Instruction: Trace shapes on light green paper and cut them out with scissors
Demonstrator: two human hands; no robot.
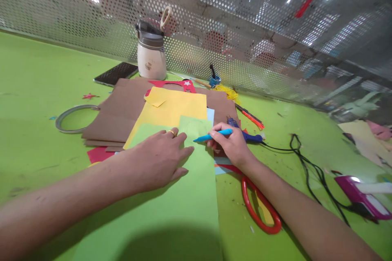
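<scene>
My left hand [159,157] lies flat, fingers spread, on a light green paper sheet [183,204] and presses it to the table. A gold ring is on one finger. My right hand [231,142] grips a blue pen [212,135] whose tip points left and touches the green sheet near its top edge. Under the green sheet lie a yellow sheet [180,108] and brown card sheets [122,110]. Red scissors [260,212] lie partly under my right forearm.
A white flask [151,51] stands at the back by the perforated metal wall. Nearby are a black phone [116,73], a tape ring [73,118], a blue glue gun [245,132] with black cable [306,167], an orange pen [251,116] and a purple tool [361,197].
</scene>
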